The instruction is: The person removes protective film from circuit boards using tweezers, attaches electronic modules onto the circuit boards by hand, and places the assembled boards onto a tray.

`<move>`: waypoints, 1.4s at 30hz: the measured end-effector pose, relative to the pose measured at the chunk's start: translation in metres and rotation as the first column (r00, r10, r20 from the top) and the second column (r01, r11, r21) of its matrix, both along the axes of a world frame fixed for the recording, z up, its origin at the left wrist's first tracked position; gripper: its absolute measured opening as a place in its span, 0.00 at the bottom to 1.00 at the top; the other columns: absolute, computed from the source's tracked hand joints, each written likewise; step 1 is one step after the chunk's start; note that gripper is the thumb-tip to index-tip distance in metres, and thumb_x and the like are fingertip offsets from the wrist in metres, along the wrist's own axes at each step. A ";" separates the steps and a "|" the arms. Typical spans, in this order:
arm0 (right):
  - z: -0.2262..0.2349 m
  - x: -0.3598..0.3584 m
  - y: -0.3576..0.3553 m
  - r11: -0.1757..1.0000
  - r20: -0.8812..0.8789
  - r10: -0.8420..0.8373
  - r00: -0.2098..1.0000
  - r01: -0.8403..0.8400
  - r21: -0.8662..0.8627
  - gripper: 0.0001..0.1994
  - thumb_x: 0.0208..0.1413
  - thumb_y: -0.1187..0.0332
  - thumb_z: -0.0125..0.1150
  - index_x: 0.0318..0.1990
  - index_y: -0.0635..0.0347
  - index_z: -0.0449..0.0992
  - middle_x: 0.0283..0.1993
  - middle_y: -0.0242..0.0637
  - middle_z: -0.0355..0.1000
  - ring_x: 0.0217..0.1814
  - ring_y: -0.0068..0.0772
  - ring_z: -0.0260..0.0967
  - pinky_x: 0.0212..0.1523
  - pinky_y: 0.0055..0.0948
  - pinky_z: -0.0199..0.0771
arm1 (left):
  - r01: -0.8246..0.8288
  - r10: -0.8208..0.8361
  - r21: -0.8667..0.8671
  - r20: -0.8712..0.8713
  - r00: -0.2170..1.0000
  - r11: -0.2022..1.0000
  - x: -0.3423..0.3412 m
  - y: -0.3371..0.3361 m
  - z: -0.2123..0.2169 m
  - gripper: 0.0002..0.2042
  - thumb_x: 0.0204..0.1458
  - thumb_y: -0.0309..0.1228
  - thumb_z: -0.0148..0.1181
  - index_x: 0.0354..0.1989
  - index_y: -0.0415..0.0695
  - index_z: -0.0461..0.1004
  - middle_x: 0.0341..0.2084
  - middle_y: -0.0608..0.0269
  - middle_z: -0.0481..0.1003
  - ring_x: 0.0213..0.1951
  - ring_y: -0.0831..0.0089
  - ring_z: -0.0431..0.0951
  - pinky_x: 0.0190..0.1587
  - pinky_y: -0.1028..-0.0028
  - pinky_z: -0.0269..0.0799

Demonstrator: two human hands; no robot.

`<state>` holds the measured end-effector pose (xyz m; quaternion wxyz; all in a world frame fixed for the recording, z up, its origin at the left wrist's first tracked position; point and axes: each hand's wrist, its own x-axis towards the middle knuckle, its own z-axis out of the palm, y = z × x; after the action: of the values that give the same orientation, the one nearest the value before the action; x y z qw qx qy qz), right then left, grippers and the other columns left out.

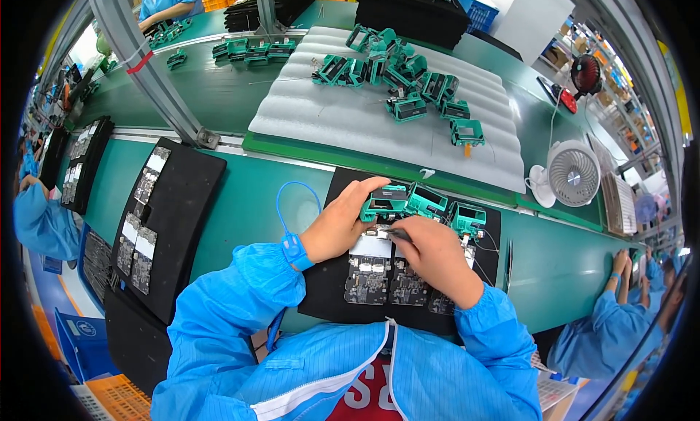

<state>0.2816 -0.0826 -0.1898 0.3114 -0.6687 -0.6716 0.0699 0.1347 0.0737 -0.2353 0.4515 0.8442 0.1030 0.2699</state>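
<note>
Closest to us is the person's blue jacket (306,381), down at 6 o'clock, with a red shirt (373,392) peeking out where the zip is open.

At 9 o'clock, near the edge, is another worker's blue sleeve (47,217). The blue bin (84,332) is at 8 o'clock. Closer in at 9 o'clock lies a long black sheet (191,191) with flat circuit boards (144,257) on it. A metal post (153,82) leans at 10 o'clock, with a red band around it.

The left hand (337,222) is near the middle of the clock. A blue wrist band (296,252) with a curly cord goes around its wrist. Its thumb and pointing finger are spread around the left green frame (386,195), holding it; I cannot tell how hard. That frame sits just above the middle, at 1 o'clock. Two more green frames (426,200) stand beside it in a row to the right, toward 3 o'clock. Below them, at 5 o'clock, three dark boards (367,281) lie side by side on a black mat (321,297).

The right hand (441,260) is at 4 o'clock. Its thumb and finger are pinched together on a small dark tool (398,233), with the tip by the left green frame.

Between 12 and 1 o'clock, a pile of green parts (397,71) sits on a bumpy white foam sheet (299,118). A white fan (574,174) stands almost at 3 o'clock, and a red and black fan (585,74) at 2. More workers in blue (601,333) are at 4 o'clock, by the edge.
</note>
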 end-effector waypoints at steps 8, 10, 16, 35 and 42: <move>-0.015 -0.016 0.024 0.999 0.406 0.044 0.913 -0.052 0.009 0.06 0.49 0.70 0.61 0.34 0.56 0.72 0.29 0.33 0.69 0.33 0.35 0.73 0.30 0.36 0.72 | 0.018 -0.018 -0.019 0.006 1.000 1.000 -0.003 0.003 0.000 0.35 0.49 0.12 0.60 0.67 0.49 0.60 0.51 0.48 0.68 0.54 0.46 0.72 0.54 0.60 0.71; -0.016 -0.018 0.023 0.999 0.408 0.039 0.912 -0.046 0.009 0.06 0.48 0.71 0.61 0.34 0.56 0.72 0.29 0.33 0.69 0.33 0.35 0.73 0.30 0.36 0.72 | 0.025 -0.026 -0.036 -0.004 1.000 0.999 -0.003 0.002 0.002 0.35 0.49 0.11 0.58 0.67 0.49 0.60 0.51 0.48 0.68 0.53 0.46 0.72 0.53 0.60 0.71; -0.014 -0.022 0.025 1.000 0.441 0.017 0.897 -0.022 0.005 0.08 0.45 0.72 0.62 0.33 0.57 0.71 0.30 0.33 0.69 0.33 0.34 0.72 0.30 0.34 0.70 | 0.032 -0.032 -0.032 -0.004 0.999 0.999 -0.001 0.005 0.002 0.34 0.48 0.10 0.56 0.66 0.49 0.61 0.48 0.47 0.69 0.50 0.46 0.72 0.52 0.60 0.71; -0.018 0.048 -0.189 0.688 -0.439 -0.683 0.584 0.717 -0.116 0.15 0.58 0.76 0.60 0.52 0.59 0.72 0.44 0.35 0.72 0.39 0.23 0.69 0.42 0.26 0.72 | -0.206 0.247 0.264 -0.131 0.960 0.942 -0.013 0.009 -0.005 0.34 0.53 0.33 0.68 0.68 0.42 0.60 0.61 0.43 0.66 0.63 0.47 0.64 0.64 0.55 0.58; -0.038 0.035 -0.201 0.701 0.315 -0.696 0.645 0.704 0.109 0.14 0.50 0.70 0.69 0.45 0.62 0.79 0.61 0.50 0.65 0.61 0.57 0.61 0.59 0.49 0.63 | -0.224 0.308 0.312 -0.254 0.917 0.923 -0.023 0.014 -0.013 0.35 0.59 0.44 0.62 0.70 0.39 0.59 0.69 0.33 0.55 0.72 0.41 0.52 0.71 0.53 0.51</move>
<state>0.3168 -0.2833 -0.2281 0.1883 -0.8812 -0.4024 -0.1615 0.1118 0.0878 -0.2485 0.2669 0.9077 0.2461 0.2106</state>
